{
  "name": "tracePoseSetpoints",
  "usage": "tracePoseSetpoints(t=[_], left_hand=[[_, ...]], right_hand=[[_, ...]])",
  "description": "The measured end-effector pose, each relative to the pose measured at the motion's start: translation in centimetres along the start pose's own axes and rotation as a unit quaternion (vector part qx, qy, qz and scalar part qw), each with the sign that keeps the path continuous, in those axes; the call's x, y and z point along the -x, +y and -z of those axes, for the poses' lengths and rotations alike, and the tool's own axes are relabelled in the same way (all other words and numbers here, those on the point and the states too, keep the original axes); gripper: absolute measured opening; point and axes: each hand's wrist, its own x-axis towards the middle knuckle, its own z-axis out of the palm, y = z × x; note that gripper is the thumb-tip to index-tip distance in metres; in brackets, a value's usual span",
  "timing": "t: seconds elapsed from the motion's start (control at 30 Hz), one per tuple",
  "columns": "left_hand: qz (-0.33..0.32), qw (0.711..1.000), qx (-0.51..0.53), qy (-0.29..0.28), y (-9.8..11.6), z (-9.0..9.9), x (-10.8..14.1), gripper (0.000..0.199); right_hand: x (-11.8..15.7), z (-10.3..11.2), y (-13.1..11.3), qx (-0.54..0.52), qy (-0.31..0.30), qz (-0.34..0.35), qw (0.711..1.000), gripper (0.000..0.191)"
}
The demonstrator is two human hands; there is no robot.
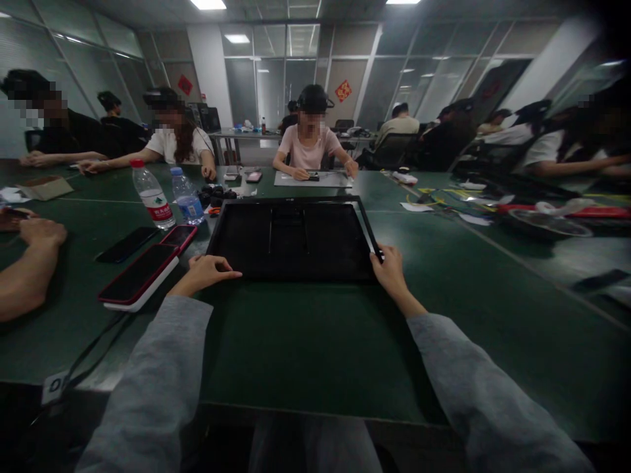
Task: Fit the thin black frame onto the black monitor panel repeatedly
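In the head view a flat black rectangular panel with a raised glossy rim, which looks like a monitor casing (335,243), lies on the green table in front of me. Its recessed middle has two thin upright lines and a darker block at the top; a pale strip runs along the inner right side. My left hand (210,270) is closed at the near left corner, thumb and fingers pinching the edge. At the right edge, close to the near corner, my right hand (389,266) grips the rim, its fingers partly hidden.
Left of the casing lie a red-edged phone (140,272) on a white block, a dark phone (127,244) and two water bottles (152,197). Another person's arm (29,269) rests at far left. Cables (444,197) and a pan-like dish (547,223) are at right. A person sits opposite.
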Motion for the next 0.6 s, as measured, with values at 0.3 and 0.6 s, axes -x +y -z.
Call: tracePoseSetpoints(t=[0.3, 0.6], left_hand=[[0.028, 0.964, -0.001, 0.265, -1.6, -1.0, -1.0, 0.035], [0.111, 0.972, 0.059, 0.200, -3.8, -2.2, -1.8, 0.043]], right_hand=[[-0.5, -0.7, 1.3, -0.026, -0.045, -0.013, 0.999, 0.048], [-0.1, 0.1, -0.5, -0.027, -0.037, -0.021, 0.999, 0.046]])
